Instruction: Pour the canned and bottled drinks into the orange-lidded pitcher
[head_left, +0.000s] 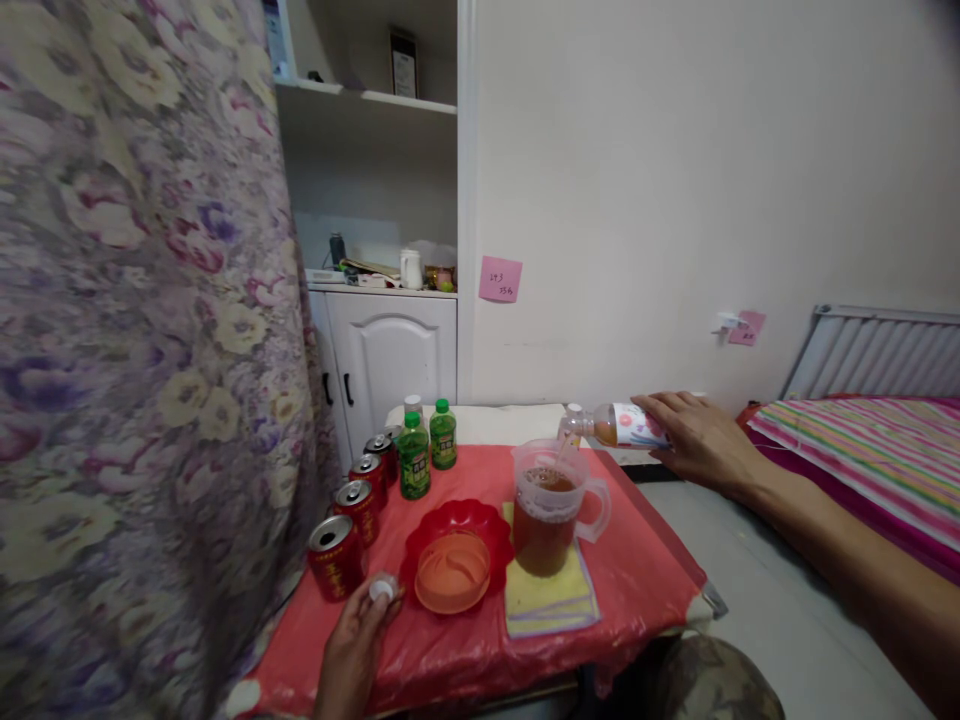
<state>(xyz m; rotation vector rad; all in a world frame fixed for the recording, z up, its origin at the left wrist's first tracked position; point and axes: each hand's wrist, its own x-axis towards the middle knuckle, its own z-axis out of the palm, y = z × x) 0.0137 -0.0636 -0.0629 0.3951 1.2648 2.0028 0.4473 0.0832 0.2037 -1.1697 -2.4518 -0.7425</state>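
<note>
My right hand (694, 440) is wrapped round a bottle (636, 425) with a printed label, tilted almost level. Its mouth points left over a clear pitcher (546, 510), and liquid runs down into it. Brown, foamy liquid fills much of the pitcher, which stands on folded yellow cloths (551, 605). Between its fingertips my left hand (356, 640) holds a white cap (381, 588), near the front red can (337, 560). An orange bowl (452, 575) sits at the front of a red scalloped dish (469, 515), between my left hand and the pitcher.
Several red cans line the left of the red-covered table (637, 590). Two green bottles (414, 460) stand behind the dish, a white-capped bottle behind them. A floral curtain (150, 350) hangs left. A striped bed (870, 450) is at right.
</note>
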